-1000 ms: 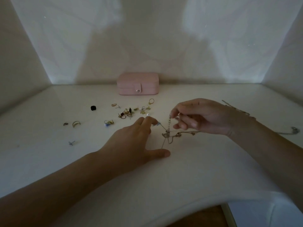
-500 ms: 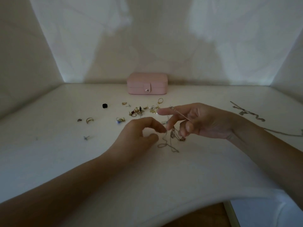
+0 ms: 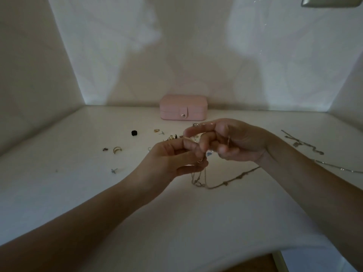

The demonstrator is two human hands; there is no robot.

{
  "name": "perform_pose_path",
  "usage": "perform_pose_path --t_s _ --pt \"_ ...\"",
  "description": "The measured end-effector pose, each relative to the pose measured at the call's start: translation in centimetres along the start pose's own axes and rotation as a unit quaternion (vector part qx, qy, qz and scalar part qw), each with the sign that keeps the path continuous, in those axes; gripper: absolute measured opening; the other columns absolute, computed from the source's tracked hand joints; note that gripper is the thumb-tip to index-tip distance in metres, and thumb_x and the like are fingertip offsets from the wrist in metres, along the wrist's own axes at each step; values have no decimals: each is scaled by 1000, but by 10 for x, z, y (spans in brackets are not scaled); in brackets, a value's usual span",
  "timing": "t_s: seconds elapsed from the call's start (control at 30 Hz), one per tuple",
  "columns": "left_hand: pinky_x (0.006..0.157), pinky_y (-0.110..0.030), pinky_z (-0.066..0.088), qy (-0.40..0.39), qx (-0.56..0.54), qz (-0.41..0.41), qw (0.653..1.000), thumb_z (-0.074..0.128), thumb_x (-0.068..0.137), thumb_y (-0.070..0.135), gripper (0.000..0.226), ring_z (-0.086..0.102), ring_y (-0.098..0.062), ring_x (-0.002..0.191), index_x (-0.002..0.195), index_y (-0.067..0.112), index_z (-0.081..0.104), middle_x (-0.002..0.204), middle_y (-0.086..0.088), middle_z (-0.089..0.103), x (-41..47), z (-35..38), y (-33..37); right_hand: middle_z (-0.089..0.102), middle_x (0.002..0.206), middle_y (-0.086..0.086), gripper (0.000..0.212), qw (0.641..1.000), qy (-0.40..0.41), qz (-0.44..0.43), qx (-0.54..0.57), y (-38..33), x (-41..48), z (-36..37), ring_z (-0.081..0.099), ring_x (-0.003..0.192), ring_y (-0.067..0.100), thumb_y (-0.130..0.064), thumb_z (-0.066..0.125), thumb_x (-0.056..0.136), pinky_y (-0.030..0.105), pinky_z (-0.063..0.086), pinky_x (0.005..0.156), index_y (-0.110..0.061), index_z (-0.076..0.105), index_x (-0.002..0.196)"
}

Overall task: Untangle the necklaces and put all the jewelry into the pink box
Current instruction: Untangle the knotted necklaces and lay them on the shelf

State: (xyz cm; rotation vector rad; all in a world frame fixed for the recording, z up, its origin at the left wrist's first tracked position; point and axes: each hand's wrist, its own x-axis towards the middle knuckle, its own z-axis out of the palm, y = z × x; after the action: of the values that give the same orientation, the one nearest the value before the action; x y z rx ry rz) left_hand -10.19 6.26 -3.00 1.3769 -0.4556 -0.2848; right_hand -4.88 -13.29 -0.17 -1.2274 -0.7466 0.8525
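Desk (image 3: 78, 193) was white and walled on three sides. The pink box (image 3: 183, 110) sat closed at the back, straight behind both hands and well apart from them. Left hand (image 3: 169, 163) and right hand (image 3: 241, 142) were raised mid-desk, nearly touching. Tangled necklaces (image 3: 198, 180) hung down between them. Left fingers (image 3: 189, 147) pinched the chain near a small ring; right fingers (image 3: 196, 130) were curled with chain looped across them. The snarl dangled just below the left hand, so left was nearer. The free tail ran rightward along the desk, passing under the right wrist. Judgement: the next pull likely goes along that axis. Loose necklaces (image 3: 302, 147) lay far right. Earrings (image 3: 172, 136), a gold cuff (image 3: 117, 149) and a stud (image 3: 114, 170) lay left, none boxed yet.
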Motion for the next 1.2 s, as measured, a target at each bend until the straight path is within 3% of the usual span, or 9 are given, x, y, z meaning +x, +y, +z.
perform_pose_path --t_s 0.13,0.3,0.47,0.6,0.7,0.83,1.0,1.1,1.2 --pt "55 -19 49 27 25 -15 999 69 70 19 4 59 -9 65 71 16 71 70 -1 62 3 -7 -2 69 78 2 47 998 34 -25 40 13 -3 -2 53 51 2 -34 73 79 9 35 40 -9 67 118" --pt "44 -20 16 41 60 -60 996 67 79 29 16 17 -10 51 82 13 62 58 4 29 5 -8 0 67 74 7 40 993 24 -53 102 3 -11 -1 52 42 6 -12 49 90 15 33 40 -5 58 128" --pt "40 -15 15 49 23 -62 997 52 91 8 13 21 -6 47 89 13 64 64 4 49 4 -4 4 61 59 7 41 993 15 -42 112 -4 -15 0 27 33 8 -17 51 93 14 32 33 -3 53 131" --pt "40 -17 12 28 26 -56 998 47 88 0 35 17 -8 47 86 18 77 61 1 23 3 -2 6 58 55 5 42 995 20 -32 88 -2 -14 6 24 31 6 -19 55 92 12 26 30 -6 54 131" --pt "41 -19 10 25 25 -48 998 61 78 11 19 13 -10 49 81 19 78 61 0 15 1 1 11 58 55 4 40 996 24 -40 80 -2 -14 8 30 29 2 -21 56 92 11 26 30 -10 56 130" --pt "39 -17 10 39 16 -46 998 69 65 31 29 9 -11 51 89 17 78 58 4 13 1 2 13 60 57 3 32 994 68 -54 61 -5 -16 11 41 30 0 -23 53 91 10 31 30 -15 64 121" --pt "36 -15 12 76 1 -30 997 72 60 29 18 7 -12 50 73 18 77 51 6 18 4 1 12 57 56 3 22 979 194 -70 7 -8 -13 21 41 30 3 -24 56 83 10 29 30 -15 73 94" --pt "35 -15 12 81 2 -28 996 72 60 28 16 8 -12 50 71 17 77 48 7 20 4 -1 12 57 61 1 10 957 271 -83 -66 -9 -12 20 42 36 4 -25 66 74 10 28 34 -16 65 73" --pt "34 -15 13 81 6 -27 996 72 61 27 17 10 -9 45 73 16 77 46 9 23 5 -2 12 56 62 1 19 946 289 -84 -122 -11 -15 19 35 39 6 -19 70 73 14 18 40 -16 51 76"
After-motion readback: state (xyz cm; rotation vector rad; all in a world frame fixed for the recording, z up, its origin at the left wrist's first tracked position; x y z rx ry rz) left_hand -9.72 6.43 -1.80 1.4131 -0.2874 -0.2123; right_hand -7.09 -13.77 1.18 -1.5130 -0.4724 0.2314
